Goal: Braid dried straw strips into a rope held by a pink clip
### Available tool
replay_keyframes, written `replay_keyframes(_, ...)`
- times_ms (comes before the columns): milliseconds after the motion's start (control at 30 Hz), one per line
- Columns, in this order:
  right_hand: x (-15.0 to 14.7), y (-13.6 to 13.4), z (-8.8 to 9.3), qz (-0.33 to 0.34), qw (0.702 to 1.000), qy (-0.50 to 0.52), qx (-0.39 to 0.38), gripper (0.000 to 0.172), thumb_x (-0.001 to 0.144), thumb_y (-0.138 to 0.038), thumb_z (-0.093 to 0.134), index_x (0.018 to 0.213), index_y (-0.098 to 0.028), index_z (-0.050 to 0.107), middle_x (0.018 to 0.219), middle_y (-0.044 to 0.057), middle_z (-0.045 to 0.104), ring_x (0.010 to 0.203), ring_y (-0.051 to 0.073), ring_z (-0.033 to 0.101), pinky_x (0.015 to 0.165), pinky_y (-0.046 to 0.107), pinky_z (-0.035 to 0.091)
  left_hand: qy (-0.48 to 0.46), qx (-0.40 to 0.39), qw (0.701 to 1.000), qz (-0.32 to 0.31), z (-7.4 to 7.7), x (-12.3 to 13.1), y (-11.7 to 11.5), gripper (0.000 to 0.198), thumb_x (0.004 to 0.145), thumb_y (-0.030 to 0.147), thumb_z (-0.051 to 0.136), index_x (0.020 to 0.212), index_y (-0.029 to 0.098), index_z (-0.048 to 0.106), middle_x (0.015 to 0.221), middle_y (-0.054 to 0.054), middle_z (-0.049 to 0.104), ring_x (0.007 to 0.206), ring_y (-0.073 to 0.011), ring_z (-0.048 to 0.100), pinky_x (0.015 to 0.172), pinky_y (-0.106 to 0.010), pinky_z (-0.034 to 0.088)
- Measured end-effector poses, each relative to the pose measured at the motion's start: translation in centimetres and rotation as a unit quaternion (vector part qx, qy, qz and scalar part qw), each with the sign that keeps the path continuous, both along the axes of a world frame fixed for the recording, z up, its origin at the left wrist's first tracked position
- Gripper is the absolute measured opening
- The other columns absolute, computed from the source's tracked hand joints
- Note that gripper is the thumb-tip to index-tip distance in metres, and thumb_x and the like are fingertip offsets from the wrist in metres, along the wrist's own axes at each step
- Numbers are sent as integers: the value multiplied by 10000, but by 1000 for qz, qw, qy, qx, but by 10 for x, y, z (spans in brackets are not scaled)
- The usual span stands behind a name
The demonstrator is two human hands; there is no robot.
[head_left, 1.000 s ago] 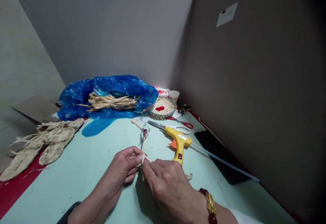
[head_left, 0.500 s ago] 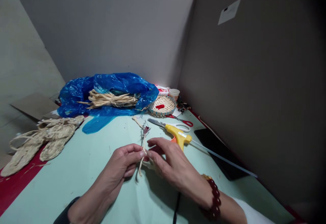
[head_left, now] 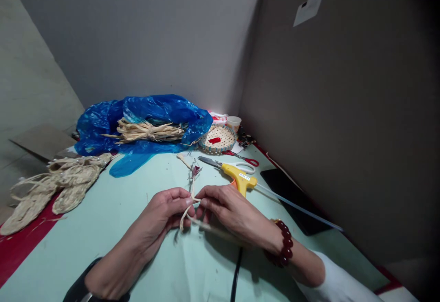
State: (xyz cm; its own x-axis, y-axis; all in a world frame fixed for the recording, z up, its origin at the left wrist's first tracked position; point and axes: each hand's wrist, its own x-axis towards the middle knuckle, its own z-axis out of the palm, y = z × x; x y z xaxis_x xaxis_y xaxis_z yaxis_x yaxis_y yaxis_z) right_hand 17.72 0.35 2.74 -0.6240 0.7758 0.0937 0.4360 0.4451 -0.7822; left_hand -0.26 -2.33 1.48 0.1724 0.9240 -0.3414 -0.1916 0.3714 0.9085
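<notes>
A thin pale raffia strand (head_left: pixel 192 187) runs from my hands up the pale green table (head_left: pixel 113 228) to a small dark red clip near its far end. My left hand (head_left: pixel 165 212) pinches the strand at its near end, fingers closed on it. My right hand (head_left: pixel 227 212), with a dark red bead bracelet on the wrist, meets it from the right and also pinches the strand. A loop of the raffia hangs down between the two hands.
A yellow glue gun (head_left: pixel 239 178) with a clear glue stick lies just beyond my right hand, scissors (head_left: pixel 237 160) behind it. A small woven basket (head_left: pixel 217 138), a blue plastic bag (head_left: pixel 144 118) with a raffia bundle, woven straw pieces (head_left: pixel 58 185) at left, a dark tablet (head_left: pixel 292 192) at right.
My right hand turned from covering the strand to pinching it beside the left fingertips, its wrist swinging right. The raffia now forms a hanging loop between the hands.
</notes>
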Motion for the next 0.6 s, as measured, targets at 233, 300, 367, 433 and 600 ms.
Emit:
replay_keyframes(233, -8, -6, -13, -49, 999, -9, -19, 242, 936, -202, 404, 778, -171, 584, 745, 15, 643, 716, 136, 543, 629, 237, 352, 67, 39, 997, -31, -9, -4, 4, 214, 730, 332, 676, 749, 149, 567, 586, 14, 610, 393, -19, 323, 423, -172, 181)
replay_keyframes(300, -12, -6, -18, -70, 996, 20, -58, 233, 938, -269, 427, 793, -169, 581, 746, 12, 618, 697, 129, 514, 604, 230, 342, 108, 64, 992, -23, -8, -3, 3, 239, 741, 361, 660, 769, 154, 545, 575, 20, 601, 404, -25, 313, 434, -179, 172)
replay_keyframes(367, -16, -5, -21, -76, 990, 58, -105, 224, 920, -312, 468, 810, -167, 599, 711, -3, 591, 643, 113, 477, 562, 219, 320, 136, 87, 987, -27, -7, -1, 2, 242, 767, 380, 623, 812, 169, 513, 572, 38, 582, 422, -36, 309, 446, -186, 183)
replay_keyframes(433, -20, -4, -24, -75, 983, 95, -139, 222, 895, -302, 501, 778, -158, 623, 628, -23, 539, 577, 95, 423, 524, 214, 285, 141, 95, 985, -35, -7, 0, 2, 232, 784, 373, 594, 863, 193, 473, 571, 57, 570, 435, -50, 307, 447, -191, 185)
replay_keyframes(600, -27, -3, -31, -102, 954, 186, -212, 240, 845, -266, 543, 663, -132, 625, 530, -31, 496, 491, 76, 348, 486, 215, 255, 162, 109, 980, -30, -10, 1, -1, 220, 788, 350, 570, 901, 233, 422, 564, 79, 560, 462, -84, 333, 454, -203, 217)
